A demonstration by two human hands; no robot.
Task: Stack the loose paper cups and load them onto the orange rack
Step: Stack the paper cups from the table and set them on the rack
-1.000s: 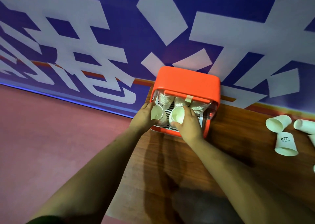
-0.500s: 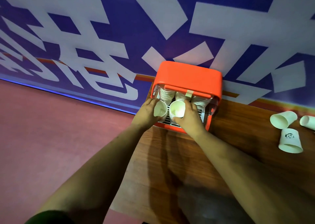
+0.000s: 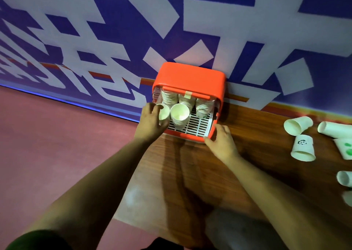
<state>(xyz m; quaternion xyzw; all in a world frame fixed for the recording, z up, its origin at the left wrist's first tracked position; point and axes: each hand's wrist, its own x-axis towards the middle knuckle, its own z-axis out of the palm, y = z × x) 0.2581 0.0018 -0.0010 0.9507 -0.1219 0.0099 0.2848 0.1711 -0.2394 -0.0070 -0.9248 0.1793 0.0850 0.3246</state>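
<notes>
The orange rack (image 3: 190, 76) stands on the wooden table (image 3: 247, 154) against the blue wall, its front open over a white slatted tray (image 3: 198, 125). Stacks of white paper cups (image 3: 204, 107) stand at the back of the tray. My left hand (image 3: 150, 120) grips a cup stack (image 3: 164, 111) at the tray's left front. Right beside it stands a second stack (image 3: 179, 114), free of any hand. My right hand (image 3: 222, 142), fingers loose and holding nothing, touches the rack's front right corner.
Several loose paper cups lie on the table at the right: one on its side (image 3: 297, 125), one upside down with a panda print (image 3: 303, 147), others (image 3: 335, 128) toward the right edge. The table's left edge drops to a red floor (image 3: 57, 145).
My right hand has let go of the middle stack and drawn back to the rack's front right corner. My left hand still holds its stack on the tray.
</notes>
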